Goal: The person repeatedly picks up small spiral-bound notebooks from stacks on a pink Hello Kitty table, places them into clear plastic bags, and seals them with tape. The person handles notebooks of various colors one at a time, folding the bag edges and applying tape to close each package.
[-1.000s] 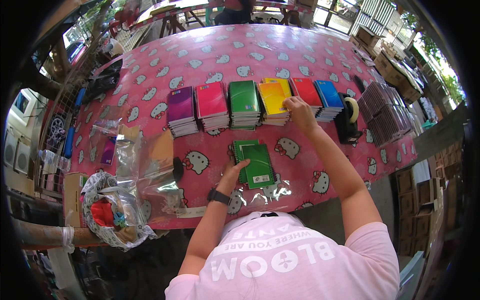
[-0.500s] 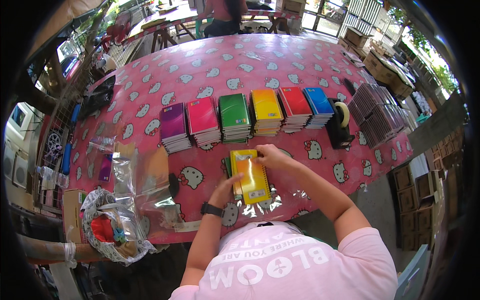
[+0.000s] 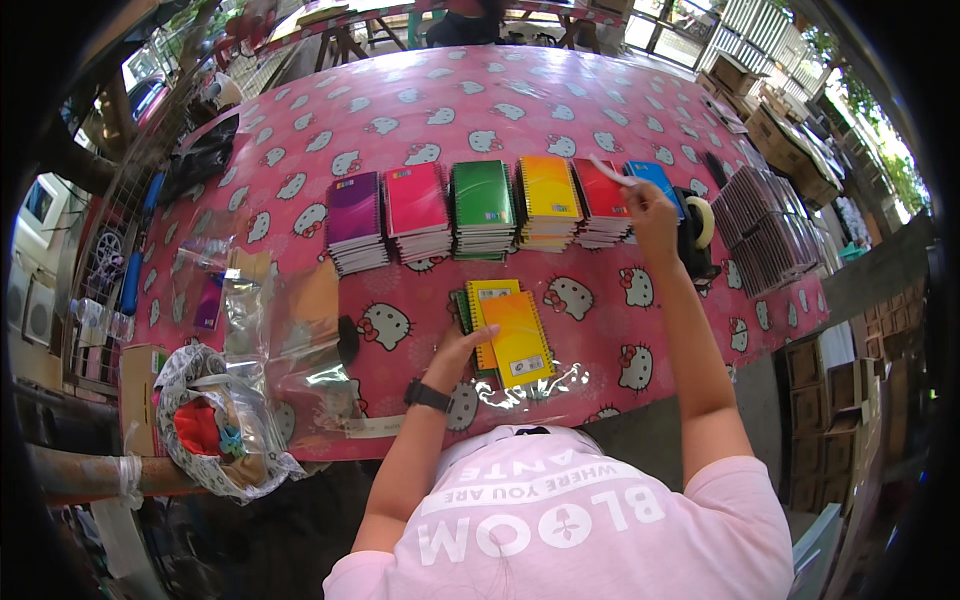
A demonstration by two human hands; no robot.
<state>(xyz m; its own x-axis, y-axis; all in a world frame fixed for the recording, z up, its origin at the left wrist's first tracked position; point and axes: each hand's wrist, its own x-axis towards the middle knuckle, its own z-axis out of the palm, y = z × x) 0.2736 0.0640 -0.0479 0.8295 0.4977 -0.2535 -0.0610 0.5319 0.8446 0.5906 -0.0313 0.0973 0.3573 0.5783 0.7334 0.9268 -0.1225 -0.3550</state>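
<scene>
Just beside a tape dispenser, right hand pinches a notebook; left hand grips yellow notebooks.

Open tablecloth stretches behind the notebook stacks; a tape dispenser obstructs their right end.

Clock centred on loose notebook pile, near edge of tabletop. Notebook stacks in row behind, 10 to almost 2. Tape dispenser right of row, 2; bundled stack beyond it. Plastic sheets at 9, open bag at 8, crumpled bag at 10.
</scene>
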